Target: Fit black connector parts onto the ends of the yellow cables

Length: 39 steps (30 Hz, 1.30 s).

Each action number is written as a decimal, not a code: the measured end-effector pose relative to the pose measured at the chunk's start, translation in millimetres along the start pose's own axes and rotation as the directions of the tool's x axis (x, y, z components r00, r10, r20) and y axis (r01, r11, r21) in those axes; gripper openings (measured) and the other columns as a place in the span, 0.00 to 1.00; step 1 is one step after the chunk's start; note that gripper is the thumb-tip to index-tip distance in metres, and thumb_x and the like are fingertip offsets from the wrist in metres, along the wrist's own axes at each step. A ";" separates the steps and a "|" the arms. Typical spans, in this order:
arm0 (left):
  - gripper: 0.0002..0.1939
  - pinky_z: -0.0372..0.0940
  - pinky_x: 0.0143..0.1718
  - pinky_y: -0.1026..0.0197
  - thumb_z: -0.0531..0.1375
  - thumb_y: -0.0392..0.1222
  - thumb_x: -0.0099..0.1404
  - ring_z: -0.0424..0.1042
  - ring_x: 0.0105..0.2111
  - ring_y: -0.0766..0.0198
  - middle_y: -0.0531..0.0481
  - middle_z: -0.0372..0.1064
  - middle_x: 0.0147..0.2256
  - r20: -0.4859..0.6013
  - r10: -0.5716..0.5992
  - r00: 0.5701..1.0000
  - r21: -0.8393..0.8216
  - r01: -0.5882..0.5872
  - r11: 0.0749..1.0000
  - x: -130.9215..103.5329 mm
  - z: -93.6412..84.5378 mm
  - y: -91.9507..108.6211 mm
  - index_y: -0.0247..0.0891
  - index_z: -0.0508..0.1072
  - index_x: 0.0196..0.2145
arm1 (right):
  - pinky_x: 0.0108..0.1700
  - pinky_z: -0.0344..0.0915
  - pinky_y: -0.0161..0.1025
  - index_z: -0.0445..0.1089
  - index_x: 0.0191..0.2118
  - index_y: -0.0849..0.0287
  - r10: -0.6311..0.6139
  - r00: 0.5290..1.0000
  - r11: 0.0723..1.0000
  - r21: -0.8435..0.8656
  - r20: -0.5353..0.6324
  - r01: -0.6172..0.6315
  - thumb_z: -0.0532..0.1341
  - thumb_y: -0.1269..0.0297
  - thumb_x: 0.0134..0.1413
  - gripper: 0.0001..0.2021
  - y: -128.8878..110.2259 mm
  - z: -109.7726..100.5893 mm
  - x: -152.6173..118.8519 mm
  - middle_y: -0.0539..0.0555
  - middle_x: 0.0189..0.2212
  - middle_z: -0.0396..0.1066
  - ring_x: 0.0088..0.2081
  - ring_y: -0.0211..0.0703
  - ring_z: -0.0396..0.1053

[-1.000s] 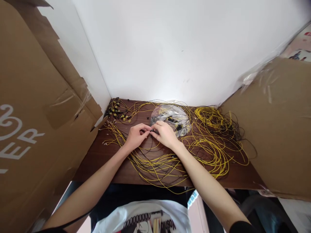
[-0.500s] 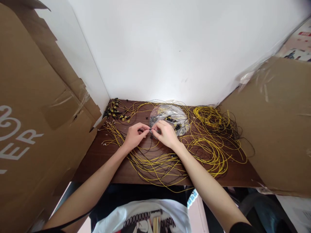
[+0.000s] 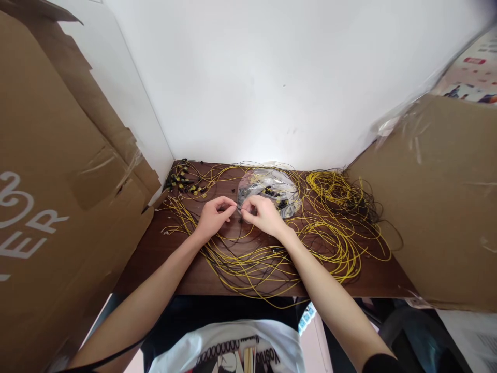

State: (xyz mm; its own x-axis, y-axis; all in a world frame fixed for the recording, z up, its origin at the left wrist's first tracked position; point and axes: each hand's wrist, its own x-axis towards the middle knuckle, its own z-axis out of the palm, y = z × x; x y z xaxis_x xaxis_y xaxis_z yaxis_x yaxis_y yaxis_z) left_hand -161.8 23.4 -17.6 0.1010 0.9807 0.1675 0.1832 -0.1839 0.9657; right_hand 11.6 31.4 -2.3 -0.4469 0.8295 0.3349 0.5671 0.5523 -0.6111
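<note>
My left hand [image 3: 215, 216] and my right hand [image 3: 264, 213] meet over the middle of the table, thumb and forefinger of each pinched together. A small black piece [image 3: 239, 209] shows between the two sets of fingertips, too small to name surely. Right behind my right hand lies a clear plastic bag [image 3: 289, 181] with black and yellow parts in it. Long yellow and black wires [image 3: 248, 259] run in a loose bundle below my hands and pass under my right forearm.
A tangled wire coil [image 3: 330, 186] lies at the back right. Several black connectors with yellow tags [image 3: 184, 181] are heaped at the back left of the brown table [image 3: 155, 269]. Cardboard boxes stand left [image 3: 77, 207] and right [image 3: 438, 207]; a white wall [image 3: 248, 93] rises behind.
The fingertips of my two hands have drawn slightly apart around the small black piece. The whole view has shifted a little; the wires and bag lie as before.
</note>
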 end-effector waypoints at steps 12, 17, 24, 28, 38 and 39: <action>0.11 0.62 0.22 0.69 0.59 0.45 0.57 0.68 0.31 0.66 0.47 0.70 0.34 0.128 0.041 0.991 -0.001 -0.041 0.999 -0.6 -0.7 2.3 0.34 0.71 0.33 | 0.28 0.55 0.33 0.76 0.30 0.59 0.063 0.997 0.963 0.264 -0.054 -0.047 0.63 0.61 0.50 0.08 9.2 2.0 2.9 0.49 0.25 0.65 0.25 0.33 0.58; 0.13 0.63 0.26 0.67 0.61 0.44 0.55 0.69 0.32 0.65 0.46 0.71 0.34 0.138 0.039 0.990 -0.004 -0.039 0.999 -0.5 -0.3 0.7 0.34 0.70 0.36 | 0.28 0.55 0.34 0.75 0.32 0.61 0.210 0.975 0.869 0.470 -0.072 -0.152 0.63 0.59 0.47 0.10 10.6 2.3 4.5 0.49 0.23 0.67 0.23 0.34 0.58; 0.11 0.58 0.25 0.67 0.60 0.45 0.56 0.63 0.23 0.70 0.49 0.72 0.28 0.152 0.062 0.987 0.133 -0.082 0.988 -2.2 0.3 3.1 0.34 0.73 0.32 | 0.33 0.60 0.34 0.73 0.29 0.61 0.318 0.944 0.821 0.525 -0.092 -0.225 0.64 0.60 0.43 0.09 17.8 3.8 4.7 0.51 0.26 0.71 0.28 0.36 0.64; 0.11 0.54 0.22 0.68 0.60 0.45 0.56 0.57 0.19 0.72 0.51 0.71 0.26 0.151 0.072 0.986 0.169 -0.097 0.981 -2.9 1.4 3.9 0.34 0.74 0.32 | 0.30 0.59 0.34 0.72 0.28 0.61 0.360 0.929 0.775 0.582 -0.085 -0.247 0.64 0.59 0.42 0.10 16.1 1.0 5.1 0.50 0.24 0.70 0.25 0.35 0.62; 0.13 0.55 0.23 0.68 0.61 0.46 0.57 0.60 0.21 0.71 0.50 0.73 0.28 0.144 0.078 0.987 0.139 -0.098 0.985 -1.9 2.1 -1.6 0.34 0.73 0.35 | 0.28 0.63 0.34 0.69 0.27 0.61 0.352 0.933 0.559 0.783 0.074 -0.273 0.66 0.58 0.39 0.12 -3.5 5.4 3.9 0.49 0.20 0.70 0.23 0.34 0.66; 0.13 0.55 0.23 0.68 0.61 0.46 0.57 0.60 0.21 0.71 0.50 0.73 0.28 0.151 0.075 0.986 0.142 -0.097 0.985 -1.9 2.1 -1.9 0.34 0.73 0.34 | 0.28 0.62 0.34 0.68 0.26 0.61 0.349 0.934 0.565 0.779 0.073 -0.272 0.66 0.58 0.38 0.12 -3.9 6.9 3.9 0.49 0.20 0.69 0.23 0.34 0.65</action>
State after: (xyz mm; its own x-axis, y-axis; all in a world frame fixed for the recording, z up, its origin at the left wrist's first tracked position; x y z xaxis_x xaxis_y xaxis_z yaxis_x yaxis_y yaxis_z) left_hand -160.3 21.8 -20.1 0.2613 0.9427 0.2076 0.3096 -0.2855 0.9070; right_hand 2.8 31.9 -3.6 -0.2702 0.9617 0.0470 -0.0972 0.0213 -0.9950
